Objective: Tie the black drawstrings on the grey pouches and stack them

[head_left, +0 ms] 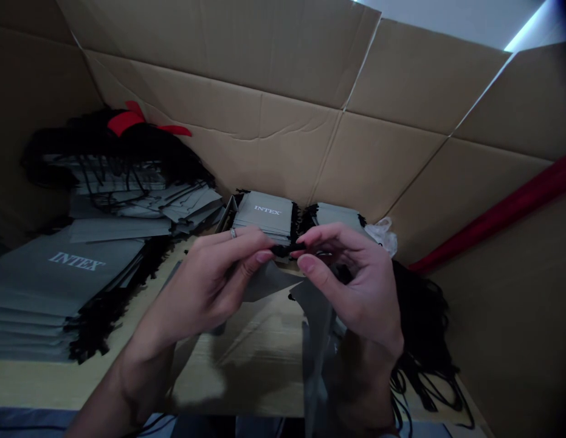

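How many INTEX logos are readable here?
2: one on the large left stack, one on the small centre stack behind the pinched black cord. Others may be hidden.

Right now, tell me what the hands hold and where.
Left hand and right hand pinch the thin black drawstring cord of a grey fabric pouch, which hangs below.

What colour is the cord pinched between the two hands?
Black; the cord shows best in the head view.
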A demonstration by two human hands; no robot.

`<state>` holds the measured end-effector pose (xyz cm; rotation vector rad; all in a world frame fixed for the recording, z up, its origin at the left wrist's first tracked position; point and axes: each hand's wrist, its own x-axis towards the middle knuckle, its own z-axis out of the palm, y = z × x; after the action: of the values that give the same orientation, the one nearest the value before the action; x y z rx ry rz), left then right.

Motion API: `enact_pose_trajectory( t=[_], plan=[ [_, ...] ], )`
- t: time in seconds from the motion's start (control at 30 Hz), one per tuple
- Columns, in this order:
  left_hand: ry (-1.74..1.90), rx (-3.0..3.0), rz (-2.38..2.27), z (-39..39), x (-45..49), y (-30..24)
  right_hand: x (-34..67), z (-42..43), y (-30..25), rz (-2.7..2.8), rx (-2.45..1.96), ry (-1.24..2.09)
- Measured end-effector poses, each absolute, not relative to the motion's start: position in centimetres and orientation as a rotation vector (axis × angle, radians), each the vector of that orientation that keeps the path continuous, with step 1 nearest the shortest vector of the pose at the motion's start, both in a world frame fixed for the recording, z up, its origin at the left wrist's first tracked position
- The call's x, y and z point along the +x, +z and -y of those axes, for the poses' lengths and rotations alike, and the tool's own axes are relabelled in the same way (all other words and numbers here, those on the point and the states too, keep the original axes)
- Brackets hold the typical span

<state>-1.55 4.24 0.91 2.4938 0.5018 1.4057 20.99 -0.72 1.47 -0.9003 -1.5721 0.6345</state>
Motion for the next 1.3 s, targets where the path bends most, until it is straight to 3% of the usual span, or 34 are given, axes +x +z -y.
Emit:
enact_pose_trajectory(
  t=[0.57,0.97,1.17,1.3],
  plan=[
    [1.230,2.571,-0.555,-3.6,-0.6,0.7,20.3,0.2,1.0,1.730,-0.859,0.581],
    [1.260,2.277,-0.328,-3.2,-1.1,0.7,20.0,0.0,0.4,1.571,-0.724,0.791],
    [1.549,2.388,-0.525,-3.7,-0.4,0.3,19.2,0.3,0.5,1.457,-0.873,0.369],
    [1.521,2.436,-0.570,-3.7,-0.3,0.2,19.1,0.5,0.5,1.555,-0.912,0.129]
  ],
)
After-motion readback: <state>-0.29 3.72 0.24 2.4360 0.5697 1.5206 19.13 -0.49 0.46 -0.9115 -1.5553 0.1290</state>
